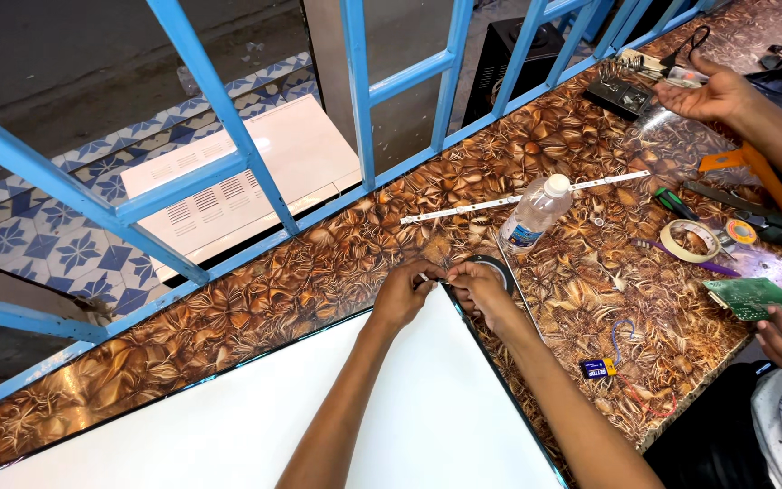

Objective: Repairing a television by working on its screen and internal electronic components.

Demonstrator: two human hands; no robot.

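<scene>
White and flat, the big panel [319, 417] fills the bottom of the frame, its long axis running from lower left up to a corner just above the middle. Our two hands meet exactly at that corner: our left hand [403, 294] is curled over it from the left side, our right hand [481, 285] from the right, fingertips almost touching one another. Both look pinched on the thin dark edge of the panel, though whether they grip something small there we cannot tell. Neither hand is nearer; the corner lies between them.

Just beyond, on the brown patterned table [319, 263], a clear plastic bottle [536, 213] lies tilted across a long white strip [518, 199]. Right of centre lie a small battery [597, 368], a tape roll [690, 241] and a green circuit board [753, 297]. At the upper right another person's hand [712, 95] rests open.
</scene>
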